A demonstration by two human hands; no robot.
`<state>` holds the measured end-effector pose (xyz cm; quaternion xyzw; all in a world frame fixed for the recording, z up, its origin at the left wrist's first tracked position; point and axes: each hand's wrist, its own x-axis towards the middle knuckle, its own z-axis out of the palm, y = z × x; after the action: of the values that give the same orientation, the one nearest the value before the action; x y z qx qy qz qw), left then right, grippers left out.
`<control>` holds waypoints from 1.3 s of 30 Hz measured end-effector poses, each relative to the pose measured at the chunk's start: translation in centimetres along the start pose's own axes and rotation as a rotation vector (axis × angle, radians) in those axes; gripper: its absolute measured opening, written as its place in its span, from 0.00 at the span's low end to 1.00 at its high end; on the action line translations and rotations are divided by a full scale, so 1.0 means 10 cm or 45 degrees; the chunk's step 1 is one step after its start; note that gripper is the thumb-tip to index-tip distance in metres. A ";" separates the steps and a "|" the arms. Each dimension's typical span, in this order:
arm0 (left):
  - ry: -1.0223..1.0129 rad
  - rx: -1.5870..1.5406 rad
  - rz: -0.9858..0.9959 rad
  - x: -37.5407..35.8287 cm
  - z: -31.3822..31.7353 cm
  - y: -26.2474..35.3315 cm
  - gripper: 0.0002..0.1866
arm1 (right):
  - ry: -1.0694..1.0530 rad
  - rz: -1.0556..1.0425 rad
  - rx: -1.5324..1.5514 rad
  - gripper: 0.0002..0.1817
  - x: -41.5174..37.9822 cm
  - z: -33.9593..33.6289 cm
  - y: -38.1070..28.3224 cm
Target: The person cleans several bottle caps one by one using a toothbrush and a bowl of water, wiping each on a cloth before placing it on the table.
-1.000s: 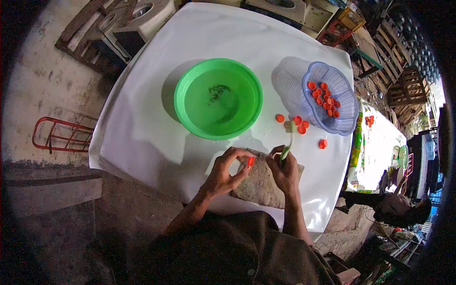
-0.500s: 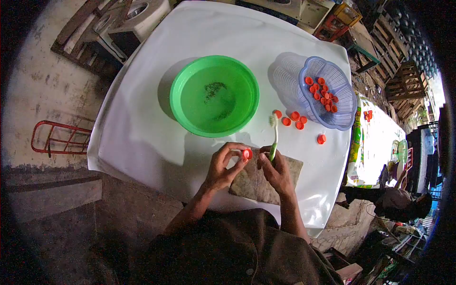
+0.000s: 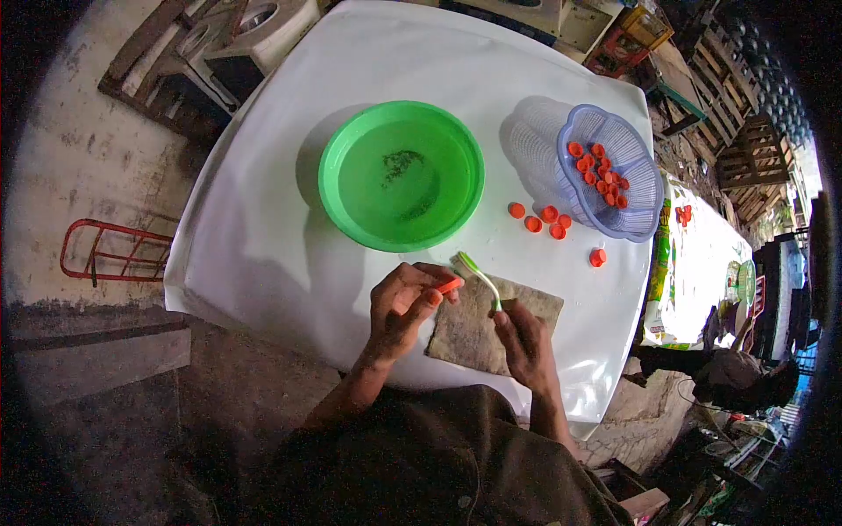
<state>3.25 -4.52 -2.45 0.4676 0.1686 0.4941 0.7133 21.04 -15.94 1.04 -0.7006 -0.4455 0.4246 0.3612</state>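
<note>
Between the fingertips of my left hand [image 3: 403, 307] is a red bottle cap [image 3: 450, 286], seen edge-on. My right hand [image 3: 526, 342] grips a green and white toothbrush [image 3: 485, 282] by its handle. The brush head points up and left, just above the cap and apart from it. Under my hands lies a worn brown cloth [image 3: 474, 337]. Beyond my left hand stands a green basin [image 3: 324, 188] of water with dark specks in it. Several loose red caps [image 3: 533, 224] lie on the table, right of the brush.
A blue plastic basket [image 3: 645, 197] with several red caps inside stands at the right of the white-covered table [image 3: 263, 202]. A red metal rack [image 3: 114, 250] is by the wall at left. Wooden pallets [image 3: 750, 149] and a bright white surface [image 3: 702, 263] are off to the right.
The toothbrush has swung from upright to leaning left, its head now close to the cap. My right hand has moved slightly down and right. My left hand has turned the cap edge-on.
</note>
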 end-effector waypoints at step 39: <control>0.053 -0.001 -0.004 0.15 -0.08 0.22 0.09 | -0.020 -0.133 -0.180 0.11 0.01 -0.14 -0.40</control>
<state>2.18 -2.65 -0.67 0.4567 0.1837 0.5027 0.7106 21.07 -14.69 5.09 -0.6967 -0.5132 0.3781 0.3290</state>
